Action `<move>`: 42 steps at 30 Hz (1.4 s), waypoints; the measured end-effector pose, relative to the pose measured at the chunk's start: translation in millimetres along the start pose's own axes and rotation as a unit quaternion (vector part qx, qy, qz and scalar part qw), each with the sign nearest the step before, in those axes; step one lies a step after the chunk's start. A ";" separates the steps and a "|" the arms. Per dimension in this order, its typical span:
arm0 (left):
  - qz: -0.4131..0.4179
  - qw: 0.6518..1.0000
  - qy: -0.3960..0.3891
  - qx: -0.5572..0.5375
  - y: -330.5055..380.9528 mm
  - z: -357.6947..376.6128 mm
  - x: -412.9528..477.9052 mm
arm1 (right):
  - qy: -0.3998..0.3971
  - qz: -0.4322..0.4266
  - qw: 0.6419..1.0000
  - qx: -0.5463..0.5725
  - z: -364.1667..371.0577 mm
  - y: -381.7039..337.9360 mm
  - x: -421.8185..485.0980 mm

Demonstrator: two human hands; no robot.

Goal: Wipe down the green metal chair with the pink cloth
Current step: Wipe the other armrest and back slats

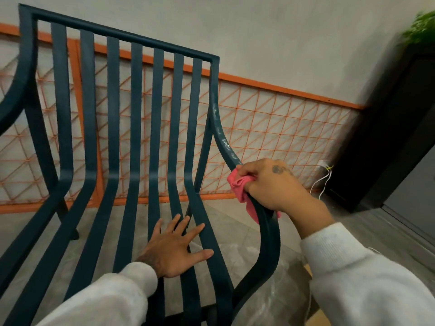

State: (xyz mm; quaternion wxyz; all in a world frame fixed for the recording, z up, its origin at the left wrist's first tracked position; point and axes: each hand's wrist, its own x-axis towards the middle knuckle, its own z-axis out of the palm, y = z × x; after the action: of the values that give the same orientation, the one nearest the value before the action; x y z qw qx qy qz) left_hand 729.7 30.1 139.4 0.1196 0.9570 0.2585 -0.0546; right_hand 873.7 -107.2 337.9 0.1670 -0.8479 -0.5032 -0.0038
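Filling the left and middle of the view, the green metal chair (136, 114) has its left armrest (14, 95) curving out past the frame's edge. Its back is made of upright slats with open gaps between them. Through those gaps an orange lattice panel (277, 128) shows, standing behind the chair against a pale wall (282, 31).

The left hand (175, 250) lies flat on the seat slats toward the seat's right side, fingers straight and spread, gripping nothing. Just right of it the right armrest (269, 243) rises in a curve to the backrest's side rail, with grey floor (237, 234) visible in the gap between armrest and seat.

The pink cloth (240, 187) is wrapped over that armrest partway up the curve, bunched on the inner side and hanging below the bar. The right hand (270, 184) is curled round cloth and armrest together, fingertips on the inner edge, back of the hand up. Above the hand the armrest's top face bears pale smudges.

Right of the chair the floor lies open as far as a white cord (321, 182) at the wall's foot. A dark cabinet (388, 142) with a green plant (421, 29) on top stands at the right edge.
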 end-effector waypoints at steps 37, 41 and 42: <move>0.008 1.000 0.007 -0.001 -2.8 1.9 1.9 | -0.047 -0.048 0.939 -0.339 19.2 -38.7 -36.1; 0.009 1.000 0.008 -0.004 -3.2 2.5 2.4 | -0.048 -0.009 0.971 -0.235 13.9 -34.3 -47.0; 0.007 1.000 0.008 -0.003 -2.9 2.2 2.2 | -0.036 -0.004 0.974 -0.225 12.1 -34.9 -41.2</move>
State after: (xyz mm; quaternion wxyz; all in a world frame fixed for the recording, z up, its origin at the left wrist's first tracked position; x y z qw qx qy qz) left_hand 730.0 33.0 136.3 0.1209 0.9588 0.2531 -0.0457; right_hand 821.6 -123.5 329.0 -0.0463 -0.8612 -0.4986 -0.0873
